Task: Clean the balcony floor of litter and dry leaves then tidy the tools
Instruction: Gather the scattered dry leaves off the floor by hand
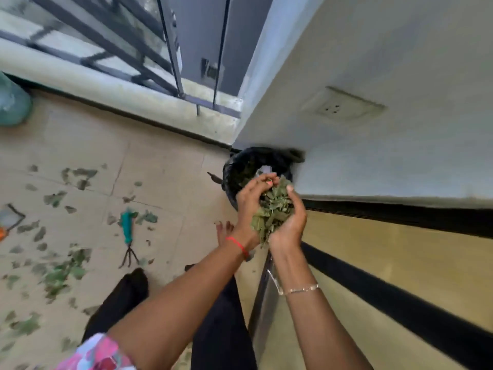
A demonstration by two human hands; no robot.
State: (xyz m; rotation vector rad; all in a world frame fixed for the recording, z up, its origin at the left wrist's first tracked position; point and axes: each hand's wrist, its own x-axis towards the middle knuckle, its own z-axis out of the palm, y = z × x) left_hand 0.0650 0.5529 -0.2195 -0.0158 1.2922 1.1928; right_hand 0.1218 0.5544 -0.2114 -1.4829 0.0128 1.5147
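**Both hands cup a load of leaves at the bin**

Closest to me is a pink patterned sleeve point(98, 353) on the person's left arm, with dark trousers point(221, 329) below it. Both forearms reach forward. The left wrist wears a red thread point(237, 244), the right a thin bracelet point(301, 289).

The left hand point(249, 206) and right hand point(290, 222) are brought together, heels nearly touching and fingers curled inward. Between them they grasp a clump of dry leaves point(272, 212). A few leaves poke out past the wrists at the bottom. The hands are raised at the near rim of the bin point(234, 172). It is lined with a black bag and stands in the corner against the wall, and some green already shows inside.

A bare foot point(224, 231) shows just behind the left wrist. To the left, on the tiled balcony floor point(160, 169), a small hand rake point(127, 231) with a teal handle lies flat, prongs toward me. Scattered leaves point(61, 273) lie around it and thicker toward the left edge, well apart from the bin.

Further off, a teal pot point(12, 105) sits by the low kerb. The dark railing point(106, 44) rises above that kerb. On the wall to the right, a socket plate point(344, 106) sits above the bin.
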